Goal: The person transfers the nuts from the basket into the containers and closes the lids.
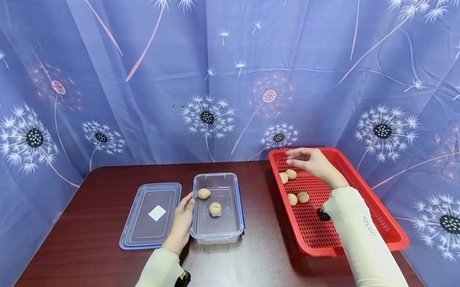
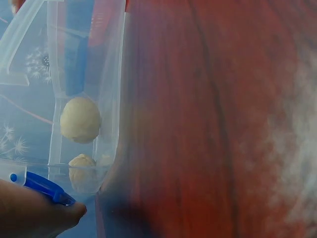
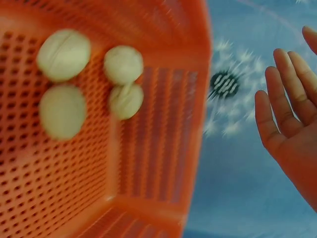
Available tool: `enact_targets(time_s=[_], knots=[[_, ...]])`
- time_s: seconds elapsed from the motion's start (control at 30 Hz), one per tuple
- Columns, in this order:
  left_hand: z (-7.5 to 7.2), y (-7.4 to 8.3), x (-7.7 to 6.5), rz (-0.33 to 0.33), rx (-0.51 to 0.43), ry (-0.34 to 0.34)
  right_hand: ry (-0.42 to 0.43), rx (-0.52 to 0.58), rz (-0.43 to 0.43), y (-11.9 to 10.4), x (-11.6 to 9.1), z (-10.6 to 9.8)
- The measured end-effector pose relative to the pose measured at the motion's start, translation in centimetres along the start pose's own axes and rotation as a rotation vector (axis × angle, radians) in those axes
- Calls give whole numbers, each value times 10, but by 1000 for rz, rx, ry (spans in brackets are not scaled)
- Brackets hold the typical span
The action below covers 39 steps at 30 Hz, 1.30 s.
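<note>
My left hand rests along the left side of a clear plastic food container, its fingertips at the rim. In the left wrist view the hand lies right against a blue clip of that container. Two walnuts lie inside, one walnut near the left wall and another walnut mid-floor. Over the far part of a red perforated basket, my right hand hovers with nothing in its fingers. Several walnuts sit on the left side of the basket floor.
Left of the container lies its clear lid with a blue seal and a white square label. A dark red wooden table carries everything. Behind it hangs a blue curtain with a dandelion print.
</note>
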<state>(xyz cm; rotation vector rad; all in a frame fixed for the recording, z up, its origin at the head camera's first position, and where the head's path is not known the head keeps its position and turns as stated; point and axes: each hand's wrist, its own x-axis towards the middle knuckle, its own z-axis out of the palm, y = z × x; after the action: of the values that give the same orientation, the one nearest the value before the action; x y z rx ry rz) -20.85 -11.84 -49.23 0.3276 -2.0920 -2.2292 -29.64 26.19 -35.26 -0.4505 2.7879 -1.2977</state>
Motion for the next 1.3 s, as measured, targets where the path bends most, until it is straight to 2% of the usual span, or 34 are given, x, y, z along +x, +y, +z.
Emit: enact_targets(time_s=[0.13,0.37,0.5,0.77,1.03,1.2,1.3], knots=[[1,-1,0,-1,-11,-3,8,29,51,23,-7,-7],[2,0,-1,5,-17,-2,-13,-4,88,54,-17,-13],[2,0,-1,8,-12,-2,-53,52,138,67,-22,-12],[2,0,-2,14,-10,1,-157,74,219,95,-29,-2],[3,-1,-1,8,-22,-3,-240,134,286,113,-36,2],[1,-2,1,13,-18,-1,-299,164,287,117,-38,1],[1,-1,2,15,-14,-2,-327,196,320,119,-37,2]])
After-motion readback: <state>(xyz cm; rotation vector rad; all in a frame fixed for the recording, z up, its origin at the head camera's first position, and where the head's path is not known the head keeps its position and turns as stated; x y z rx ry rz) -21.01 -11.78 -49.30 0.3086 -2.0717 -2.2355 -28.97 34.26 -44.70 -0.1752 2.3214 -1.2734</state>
